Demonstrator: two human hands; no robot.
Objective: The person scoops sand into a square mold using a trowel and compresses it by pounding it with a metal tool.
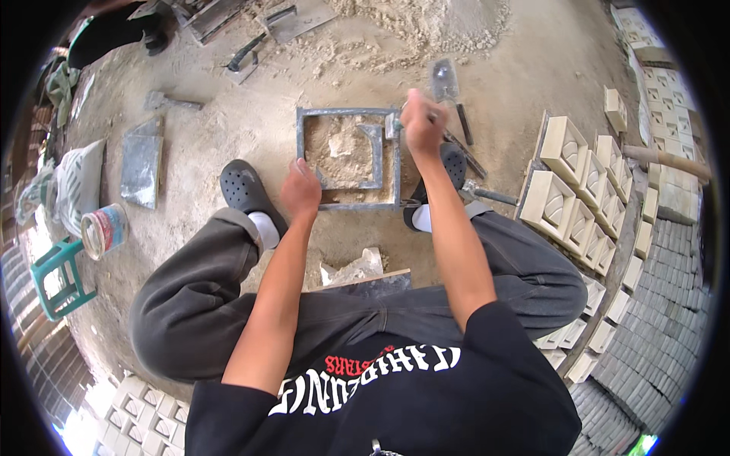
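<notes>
On the floor between my feet lies a square grey metal mould frame (349, 112), with pale sandy material (346, 150) inside. A smaller angled metal piece (377, 156) sits within it. My left hand (302, 188) is closed at the frame's lower left side, its fingertips partly hidden. Over the upper right corner, my right hand (423, 128) is closed in a fist and smeared by motion. A small hammer with a blocky grey head (392, 126) juts left from that fist, close to the frame's right bar; most of its handle is hidden.
A trowel (444, 80) and another hammer (490, 195) lie right of the frame. Moulded cream blocks (564, 148) stand in rows farther right. At left are a slate-like plate (141, 167), a bucket (105, 230) and a green stool (59, 280). A sand heap (449, 23) lies beyond.
</notes>
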